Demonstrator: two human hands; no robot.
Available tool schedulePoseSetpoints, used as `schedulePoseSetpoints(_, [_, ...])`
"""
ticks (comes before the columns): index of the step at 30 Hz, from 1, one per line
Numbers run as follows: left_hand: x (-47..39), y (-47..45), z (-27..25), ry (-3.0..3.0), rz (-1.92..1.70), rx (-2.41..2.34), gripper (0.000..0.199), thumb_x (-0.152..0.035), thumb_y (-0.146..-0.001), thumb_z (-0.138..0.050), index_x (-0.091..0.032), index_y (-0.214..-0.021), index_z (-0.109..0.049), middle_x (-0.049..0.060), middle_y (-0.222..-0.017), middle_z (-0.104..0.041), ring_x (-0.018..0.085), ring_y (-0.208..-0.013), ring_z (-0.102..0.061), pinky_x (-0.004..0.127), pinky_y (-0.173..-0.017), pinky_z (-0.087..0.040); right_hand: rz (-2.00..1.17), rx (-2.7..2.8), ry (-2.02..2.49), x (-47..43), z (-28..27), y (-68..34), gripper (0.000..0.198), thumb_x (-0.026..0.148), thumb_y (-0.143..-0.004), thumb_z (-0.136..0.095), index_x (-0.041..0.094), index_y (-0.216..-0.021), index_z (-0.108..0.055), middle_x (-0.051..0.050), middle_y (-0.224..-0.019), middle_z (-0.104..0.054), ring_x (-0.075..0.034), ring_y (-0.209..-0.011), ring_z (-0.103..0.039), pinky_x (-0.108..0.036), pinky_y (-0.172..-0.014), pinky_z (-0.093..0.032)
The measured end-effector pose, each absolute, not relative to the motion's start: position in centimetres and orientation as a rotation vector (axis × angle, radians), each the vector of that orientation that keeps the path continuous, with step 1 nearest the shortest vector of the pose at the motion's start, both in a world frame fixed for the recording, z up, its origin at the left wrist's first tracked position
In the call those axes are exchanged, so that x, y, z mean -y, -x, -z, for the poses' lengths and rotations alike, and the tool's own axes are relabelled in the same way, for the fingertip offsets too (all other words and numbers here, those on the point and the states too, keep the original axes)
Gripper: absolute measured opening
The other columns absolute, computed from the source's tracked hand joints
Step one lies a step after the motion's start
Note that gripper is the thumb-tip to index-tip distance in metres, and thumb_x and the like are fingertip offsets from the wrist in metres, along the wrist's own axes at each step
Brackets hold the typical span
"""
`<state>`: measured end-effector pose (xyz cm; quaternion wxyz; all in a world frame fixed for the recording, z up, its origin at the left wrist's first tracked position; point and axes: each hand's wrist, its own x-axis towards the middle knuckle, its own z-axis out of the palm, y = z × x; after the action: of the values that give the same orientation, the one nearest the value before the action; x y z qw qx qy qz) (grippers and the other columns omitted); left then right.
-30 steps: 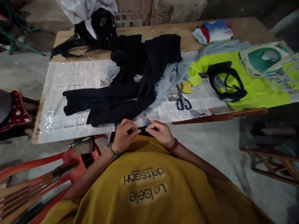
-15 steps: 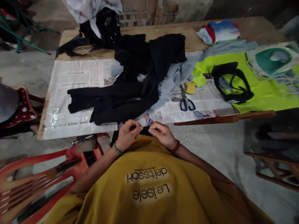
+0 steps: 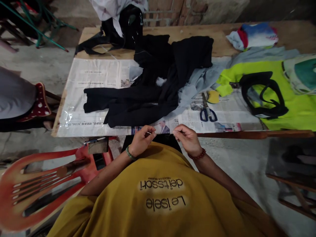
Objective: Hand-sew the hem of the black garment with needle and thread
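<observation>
Table edge (image 3: 232,134) runs beside left hand (image 3: 142,141) and right hand (image 3: 189,141), open room between, fingertips pinched together.

A wooden desk (image 3: 219,39) with a light, bare far strip carries printed newspaper sheets (image 3: 89,74) over its near part, glossy at the left. On these lie a crumpled black cloth garment (image 3: 140,103), a pale grey cloth (image 3: 197,80) partly beneath it, metal scissors with navy handles (image 3: 207,110) and a small yellow pad (image 3: 213,96) just beside them. A fluorescent yellow garment (image 3: 296,117) spreads at the right; a folded white, blue and red cloth bundle (image 3: 258,35) and a shiny black bag (image 3: 129,28) sit farther back.
</observation>
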<state>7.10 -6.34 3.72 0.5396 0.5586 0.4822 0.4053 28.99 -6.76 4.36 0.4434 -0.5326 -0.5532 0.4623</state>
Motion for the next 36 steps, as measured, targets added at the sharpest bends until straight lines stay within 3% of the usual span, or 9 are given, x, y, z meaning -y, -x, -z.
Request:
schedulePoseSetpoints(5, [6.3,-7.1,-3.8,-1.736,-0.897,-1.069,0.012,-0.019,-0.088,-0.062,-0.019,-0.09,-0.074,0.003,-0.078,-0.067,0.013,-0.069,-0.062,0.025,-0.068,-0.054,-0.952,1.546,1.261,5.6,-5.7,-28.2,0.023,0.037,-0.086,-0.066,0.02,-0.071,-0.062,-0.001,-0.071,-0.057,-0.013,-0.066,-0.05,-0.027,-0.062,-0.042])
schedulePoseSetpoints(8, [6.5,-6.9,-4.4,-1.595,-0.823,-1.002,0.013,-0.025,-0.088,-0.064,-0.019,-0.084,-0.075,0.003,-0.077,-0.066,0.01,-0.058,-0.059,0.022,-0.058,-0.051,-0.906,1.581,1.222,4.6,-6.1,-27.7,0.023,0.035,-0.088,-0.065,0.021,-0.07,-0.062,-0.001,-0.071,-0.056,-0.013,-0.066,-0.05,-0.027,-0.063,-0.042])
schedulePoseSetpoints(12, [6.5,-6.3,-5.2,-1.066,-0.68,-0.966,0.028,-0.045,-0.079,-0.075,-0.017,-0.079,-0.07,-0.003,-0.06,-0.054,0.006,-0.043,-0.046,0.017,-0.04,-0.035,-0.959,1.535,1.251,4.1,-5.5,-27.2,0.024,0.038,-0.088,-0.066,0.021,-0.071,-0.062,0.0,-0.07,-0.056,-0.012,-0.065,-0.05,-0.027,-0.063,-0.043])
schedulePoseSetpoints(17, [5.5,-5.7,-5.6,-0.586,-0.819,-0.896,0.043,-0.049,-0.062,-0.086,-0.018,-0.07,-0.058,-0.006,-0.057,-0.043,0.003,-0.044,-0.035,0.013,-0.036,-0.025,-1.029,1.55,1.241,5.1,-4.2,-25.9,0.026,0.04,-0.088,-0.065,0.02,-0.072,-0.062,0.0,-0.071,-0.056,-0.013,-0.067,-0.051,-0.027,-0.063,-0.043])
schedulePoseSetpoints(22, [4.8,-6.2,-5.2,-0.494,-0.952,-0.948,0.039,-0.047,-0.066,-0.085,-0.018,-0.08,-0.063,-0.006,-0.064,-0.044,0.002,-0.046,-0.03,0.014,-0.036,-0.024,-1.011,1.696,1.144,6.2,-4.2,-24.4,0.021,0.03,-0.09,-0.062,0.022,-0.071,-0.06,0.0,-0.071,-0.058,-0.013,-0.068,-0.052,-0.028,-0.069,-0.045])
schedulePoseSetpoints(25, [4.8,-6.4,-4.4,-0.671,-1.045,-1.118,0.036,-0.05,-0.076,-0.077,-0.018,-0.088,-0.069,-0.006,-0.062,-0.044,0.003,-0.046,-0.033,0.017,-0.037,-0.027,-1.016,1.748,1.118,6.2,-4.7,-23.8,0.018,0.027,-0.09,-0.061,0.023,-0.072,-0.06,0.0,-0.073,-0.059,-0.014,-0.071,-0.054,-0.03,-0.073,-0.047])
schedulePoseSetpoints(27, [4.9,-6.3,-3.9,-0.962,-1.14,-1.266,0.032,-0.049,-0.083,-0.072,-0.018,-0.091,-0.073,-0.003,-0.069,-0.052,0.005,-0.05,-0.042,0.019,-0.042,-0.035,-1.016,1.746,1.108,6.0,-5.0,-23.6,0.018,0.028,-0.09,-0.061,0.023,-0.073,-0.06,0.0,-0.073,-0.059,-0.014,-0.071,-0.055,-0.031,-0.075,-0.048])
schedulePoseSetpoints(31, [5.2,-5.6,-3.0,-1.741,-1.265,-1.432,0.022,-0.038,-0.093,-0.063,-0.021,-0.092,-0.076,0.004,-0.087,-0.065,0.012,-0.076,-0.061,0.024,-0.066,-0.052,-1.009,1.734,1.109,5.6,-5.4,-23.2,0.019,0.028,-0.09,-0.06,0.023,-0.072,-0.06,-0.001,-0.074,-0.06,-0.014,-0.071,-0.055,-0.031,-0.075,-0.048])
schedulePoseSetpoints(36, [5.6,-4.9,-2.3,-2.172,-1.21,-1.529,0.022,-0.028,-0.097,-0.057,-0.02,-0.086,-0.074,0.005,-0.084,-0.063,0.013,-0.076,-0.061,0.023,-0.068,-0.05,-1.049,1.747,1.101,5.4,-5.7,-22.7,0.02,0.027,-0.09,-0.06,0.022,-0.071,-0.061,0.0,-0.075,-0.061,-0.013,-0.07,-0.054,-0.028,-0.069,-0.046])
